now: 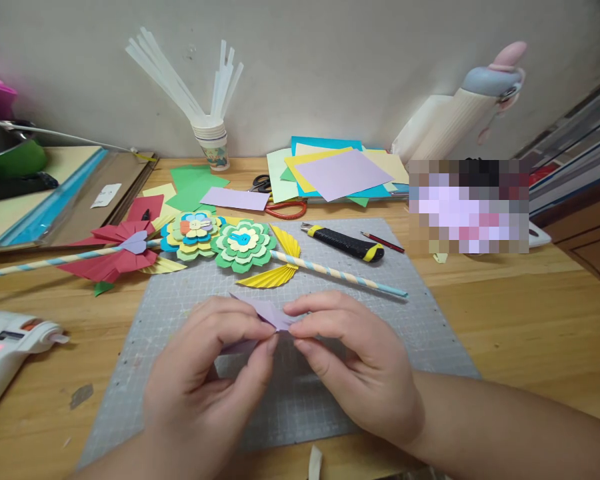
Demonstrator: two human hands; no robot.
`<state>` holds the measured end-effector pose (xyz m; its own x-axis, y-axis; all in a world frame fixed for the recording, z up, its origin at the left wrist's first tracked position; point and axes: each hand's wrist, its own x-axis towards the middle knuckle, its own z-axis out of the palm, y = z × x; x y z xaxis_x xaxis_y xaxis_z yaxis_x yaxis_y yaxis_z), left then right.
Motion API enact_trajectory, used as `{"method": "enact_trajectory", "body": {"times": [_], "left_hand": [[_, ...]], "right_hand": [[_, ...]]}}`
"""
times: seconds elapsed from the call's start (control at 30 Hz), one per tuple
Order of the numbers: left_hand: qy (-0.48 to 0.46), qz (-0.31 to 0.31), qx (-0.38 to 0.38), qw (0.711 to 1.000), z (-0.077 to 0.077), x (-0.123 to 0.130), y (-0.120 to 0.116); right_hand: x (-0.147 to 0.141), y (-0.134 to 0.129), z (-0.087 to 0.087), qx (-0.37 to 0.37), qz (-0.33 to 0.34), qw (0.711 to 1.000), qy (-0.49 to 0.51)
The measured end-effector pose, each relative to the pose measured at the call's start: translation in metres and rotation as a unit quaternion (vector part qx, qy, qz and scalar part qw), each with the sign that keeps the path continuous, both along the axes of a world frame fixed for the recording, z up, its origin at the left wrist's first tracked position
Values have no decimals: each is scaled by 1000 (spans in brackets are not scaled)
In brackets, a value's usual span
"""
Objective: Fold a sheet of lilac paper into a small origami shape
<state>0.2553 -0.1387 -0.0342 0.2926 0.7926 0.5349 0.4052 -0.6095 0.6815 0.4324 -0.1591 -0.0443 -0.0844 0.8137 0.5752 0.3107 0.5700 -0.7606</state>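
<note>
Two hands (200, 367) (363, 370), one cutting mat (430, 340), one utility knife (343, 244), one pencil (383, 241) and one glue gun (3, 357) show.

Looked like a spot for craft work, with a mat (300, 403), knife (343, 243), glue gun (10, 357), pencil (385, 242) and bright paper (347, 175) on a desk (510, 333), and straws (170, 77) in a cup (213, 148).

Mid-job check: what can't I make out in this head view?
Held lilac paper: head view, full shape hidden by the left hand and right hand.
Glue gun: head view, partly cut off by the left edge.
Striped stick: head view, one end cut off by the left edge.
Items at right: head view, obscured by pixelation.
</note>
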Motion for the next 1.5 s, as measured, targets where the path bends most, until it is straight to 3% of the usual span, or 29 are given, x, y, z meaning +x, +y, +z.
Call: {"method": "enact_trajectory", "body": {"times": [0.17,0.37,0.73,0.97,1.3,1.5], "left_hand": [[-21,28,-8,999,-1,0,-1],[-56,19,-51,997,0,2,-1],[-64,29,-62,996,0,5,2],[-76,23,-64,995,0,4,2],[-26,-52,-57,997,-6,4,3],[32,-16,8,999,-3,2,2]], "right_hand": [[-1,-1,-1,-5,1,1000,8],[-1,1,-3,-35,4,999,40],[0,7,-9,-118,22,991,58],[0,7,-8,-101,55,992,60],[1,2,-7,-14,-9,1000,11],[2,2,-4,-3,-26,1000,-15]]}}
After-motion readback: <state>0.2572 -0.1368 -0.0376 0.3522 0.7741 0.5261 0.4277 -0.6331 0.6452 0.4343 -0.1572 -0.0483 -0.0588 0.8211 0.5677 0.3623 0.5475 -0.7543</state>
